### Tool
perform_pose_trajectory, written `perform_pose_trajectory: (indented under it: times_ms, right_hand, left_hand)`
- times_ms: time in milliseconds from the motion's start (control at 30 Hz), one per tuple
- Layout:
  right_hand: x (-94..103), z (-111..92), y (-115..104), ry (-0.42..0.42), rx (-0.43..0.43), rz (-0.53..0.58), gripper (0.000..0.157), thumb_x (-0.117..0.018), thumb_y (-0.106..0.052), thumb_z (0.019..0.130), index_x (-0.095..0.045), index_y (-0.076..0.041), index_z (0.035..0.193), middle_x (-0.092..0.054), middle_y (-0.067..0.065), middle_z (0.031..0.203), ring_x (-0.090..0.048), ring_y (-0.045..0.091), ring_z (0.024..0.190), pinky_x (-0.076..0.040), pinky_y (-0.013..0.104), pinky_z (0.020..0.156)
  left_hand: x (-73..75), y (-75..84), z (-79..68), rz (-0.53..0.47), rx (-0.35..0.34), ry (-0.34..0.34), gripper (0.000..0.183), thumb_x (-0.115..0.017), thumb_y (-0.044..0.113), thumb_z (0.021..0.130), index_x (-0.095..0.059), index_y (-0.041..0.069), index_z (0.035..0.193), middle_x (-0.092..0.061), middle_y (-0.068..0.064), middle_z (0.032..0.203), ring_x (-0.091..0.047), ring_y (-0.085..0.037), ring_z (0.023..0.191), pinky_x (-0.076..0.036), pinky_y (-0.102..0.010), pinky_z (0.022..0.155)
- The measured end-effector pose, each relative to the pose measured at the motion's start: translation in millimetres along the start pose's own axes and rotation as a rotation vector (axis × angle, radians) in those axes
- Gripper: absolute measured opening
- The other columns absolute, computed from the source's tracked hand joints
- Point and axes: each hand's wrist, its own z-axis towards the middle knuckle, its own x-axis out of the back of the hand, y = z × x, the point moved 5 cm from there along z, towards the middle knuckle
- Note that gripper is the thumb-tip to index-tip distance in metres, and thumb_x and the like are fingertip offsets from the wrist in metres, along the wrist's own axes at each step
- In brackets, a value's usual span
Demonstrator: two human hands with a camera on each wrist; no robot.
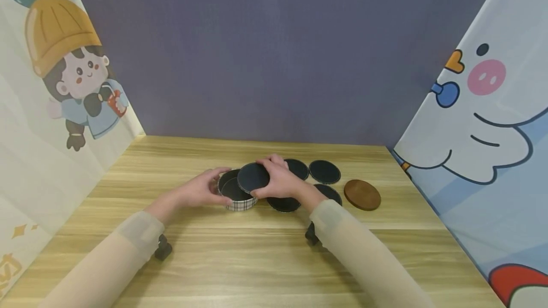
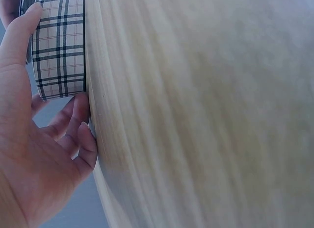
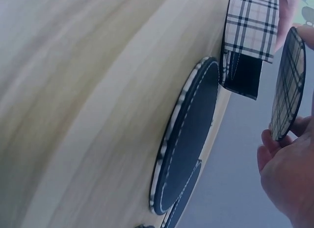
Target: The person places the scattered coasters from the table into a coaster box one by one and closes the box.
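Note:
A round coaster holder (image 1: 240, 205) with a plaid outer wall and black inside stands on the table. My left hand (image 1: 203, 189) grips it from the left, its thumb on the plaid side (image 2: 61, 46) in the left wrist view. Above the holder's right part, my right hand (image 1: 280, 178) pinches a round coaster (image 1: 251, 177) by its edge. The coaster is tilted, black face up; its plaid underside (image 3: 289, 86) shows in the right wrist view. That view also reveals a gap in the holder's wall (image 3: 252, 24).
Several black coasters lie flat right of the holder, among them a near one (image 1: 284, 205) and a far one (image 1: 324, 171). A brown wooden disc (image 1: 362, 195) lies farther right. A grey-blue panel (image 1: 265, 61) rises behind the table (image 1: 239, 260); printed panels flank it.

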Motion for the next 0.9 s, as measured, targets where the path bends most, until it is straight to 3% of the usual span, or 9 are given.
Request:
perform_pose_trajectory:
  times_ms: [433,900]
  right_hand:
    - [-11.5,11.6,-13.7,0.004,0.058,0.020,0.103,-0.087,-0.051,0.081,-0.047,-0.007,0.165,-0.044,0.017,0.158,-0.039,0.035,0.143,-0.037,0.060,0.121]
    - [-27.2,16.8,-22.7,-0.022,0.062,0.024,0.102,-0.087,-0.054,0.082,-0.047,-0.011,0.166,-0.045,0.012,0.157,-0.041,0.031,0.141,-0.038,0.055,0.117]
  left_hand:
    - [-0.2,2.3,0.0,0.012,-0.008,-0.012,0.107,-0.093,0.031,0.091,-0.028,0.008,0.172,-0.060,-0.026,0.143,-0.075,-0.030,0.115,-0.065,-0.043,0.101]
    - [0.0,1.8,-0.9,0.013,-0.002,-0.022,0.107,-0.092,0.037,0.092,-0.027,0.010,0.173,-0.054,-0.027,0.153,-0.071,-0.036,0.128,-0.063,-0.040,0.103]
